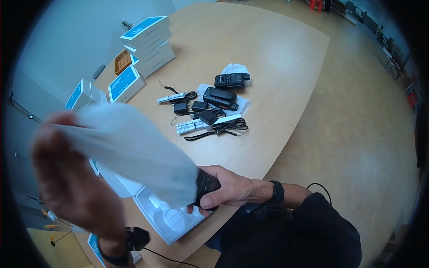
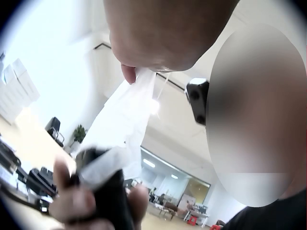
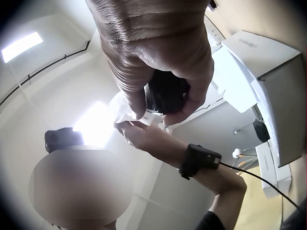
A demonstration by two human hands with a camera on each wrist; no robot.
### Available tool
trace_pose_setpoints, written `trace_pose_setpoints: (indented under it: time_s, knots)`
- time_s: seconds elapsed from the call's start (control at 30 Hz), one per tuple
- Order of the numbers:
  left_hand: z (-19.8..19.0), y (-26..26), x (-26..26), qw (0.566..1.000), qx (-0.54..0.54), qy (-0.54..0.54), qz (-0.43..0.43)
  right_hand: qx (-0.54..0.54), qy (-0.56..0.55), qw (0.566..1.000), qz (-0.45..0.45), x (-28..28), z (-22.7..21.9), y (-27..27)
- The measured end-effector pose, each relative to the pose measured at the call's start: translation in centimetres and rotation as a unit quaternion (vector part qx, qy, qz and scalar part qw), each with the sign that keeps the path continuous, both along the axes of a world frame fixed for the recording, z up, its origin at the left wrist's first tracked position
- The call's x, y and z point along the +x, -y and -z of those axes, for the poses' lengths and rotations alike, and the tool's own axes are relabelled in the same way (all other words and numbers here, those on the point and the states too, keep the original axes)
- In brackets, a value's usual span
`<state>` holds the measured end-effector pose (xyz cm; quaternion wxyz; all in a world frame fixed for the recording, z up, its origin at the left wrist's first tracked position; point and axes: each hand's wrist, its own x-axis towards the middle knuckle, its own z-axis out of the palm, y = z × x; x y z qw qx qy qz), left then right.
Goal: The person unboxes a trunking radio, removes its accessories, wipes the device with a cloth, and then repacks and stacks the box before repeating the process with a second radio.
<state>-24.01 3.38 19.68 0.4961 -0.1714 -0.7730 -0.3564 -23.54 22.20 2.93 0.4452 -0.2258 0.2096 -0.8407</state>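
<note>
My right hand (image 1: 232, 185) grips a black walkie-talkie (image 1: 208, 185) near the table's front edge, thumb on one side and fingers round the other. A translucent white plastic bag (image 1: 138, 152) covers the far end of the walkie-talkie and stretches up to the left. My left hand (image 1: 73, 178), blurred and raised at the left, pinches the bag's other end between its fingers. In the left wrist view the bag (image 2: 122, 112) hangs taut between that hand and the walkie-talkie (image 2: 108, 196). Below the bag lies an open box with a white moulded tray (image 1: 152, 210).
Two more walkie-talkies (image 1: 220, 98) lie on white bags at mid-table. Beside them are black charger plugs (image 1: 208, 117), coiled cables, wrist straps and folded printed papers (image 1: 192, 127). White-and-blue boxes (image 1: 154, 58) are stacked at the back left, near a brown wicker basket (image 1: 122, 62).
</note>
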Motion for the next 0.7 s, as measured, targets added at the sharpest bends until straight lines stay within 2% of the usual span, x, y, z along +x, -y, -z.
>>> trace_pose_setpoints:
  time_s: [0.03,0.07,0.13,0.17,0.2,0.23,0.27,0.33,0.4,0.43,0.47,0.5,0.53,0.57,0.6,0.67,0.7]
  knots:
    - [-1.1,0.6,0.0,0.995,0.042,0.0,-0.087,0.056,-0.003,0.997,0.048,0.5,-0.2,-0.8]
    - [-2.0,1.5,-0.6,0.99,0.113,-0.022,-0.076,0.114,-0.008,0.989,0.093,0.9,-0.2,-1.8]
    - [-1.0,3.8,-0.9,0.986,-0.093,-0.045,-0.13,0.107,0.005,0.97,0.221,0.6,0.1,-4.2]
    - [0.7,3.7,-0.9,0.997,-0.035,0.038,-0.051,0.096,0.013,0.959,0.265,0.3,-0.6,-4.8]
    - [2.1,3.0,-0.6,0.987,-0.115,0.111,-0.021,0.085,0.021,0.947,0.31,0.0,-1.6,-5.3]
    - [4.4,1.0,-0.4,0.975,-0.023,0.199,0.099,0.085,0.006,0.938,0.335,-0.3,-2.2,-5.5]
    - [6.0,-0.4,-0.1,0.944,-0.025,0.287,0.164,0.088,0.004,0.94,0.33,-0.4,-1.9,-5.9]
    - [9.0,-3.7,0.4,0.9,-0.016,0.327,0.288,0.154,-0.012,0.948,0.279,-0.7,-1.2,-6.9]
    - [9.8,-4.6,0.6,0.889,-0.02,0.331,0.316,0.136,-0.031,0.942,0.305,-0.6,-1.8,-6.2]
    - [10.0,-4.8,0.7,0.877,-0.026,0.335,0.344,0.178,-0.019,0.927,0.329,-0.6,-1.5,-7.1]
    - [9.6,-4.6,1.1,0.877,-0.024,0.333,0.345,0.22,-0.006,0.91,0.351,-0.6,-1.3,-7.7]
    - [8.6,-4.1,1.8,0.9,-0.024,0.311,0.304,0.274,-0.031,0.859,0.431,-1.3,-2.3,-8.1]
    - [7.7,-3.3,2.7,0.92,-0.025,0.29,0.261,0.312,-0.069,0.833,0.452,-3.0,-2.2,-9.6]
    - [7.1,-1.5,3.6,0.922,-0.082,0.29,0.241,0.356,-0.101,0.794,0.483,-5.1,-2.4,-10.5]
    - [6.4,0.0,4.4,0.926,-0.131,0.278,0.221,0.414,-0.129,0.76,0.484,-7.6,-1.2,-12.1]
    - [7.1,2.6,6.1,0.946,-0.104,0.272,0.139,0.481,-0.169,0.696,0.506,-11.5,1.5,-13.6]
    - [7.7,3.6,6.6,0.947,-0.103,0.274,0.13,0.532,-0.199,0.67,0.478,-12.3,2.3,-14.0]
